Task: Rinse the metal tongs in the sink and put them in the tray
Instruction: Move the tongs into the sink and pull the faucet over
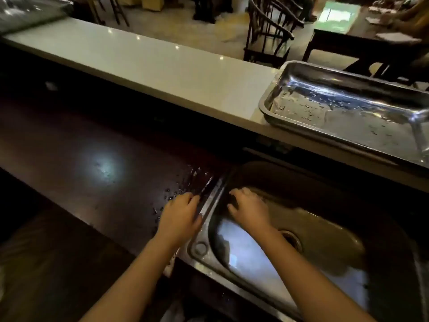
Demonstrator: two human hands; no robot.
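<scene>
A thin shiny metal piece (pixel 206 183), seemingly the tongs, lies along the left rim of the steel sink (pixel 325 247) on the wet dark counter. My left hand (pixel 180 217) rests palm down on its near end, and the fingers hide whether they grip it. My right hand (pixel 249 209) is inside the sink against the left wall, palm down with fingers apart, and nothing shows in it. The metal tray (pixel 267 105) stands on the white counter at the upper right, wet and with nothing in it. No running water is visible.
The sink drain (pixel 291 240) lies right of my right forearm. The long white counter (pixel 151 66) runs behind the dark worktop (pixel 92 159). Dark chairs (pixel 269 29) and a table stand beyond it. Water drops speckle the worktop near my left hand.
</scene>
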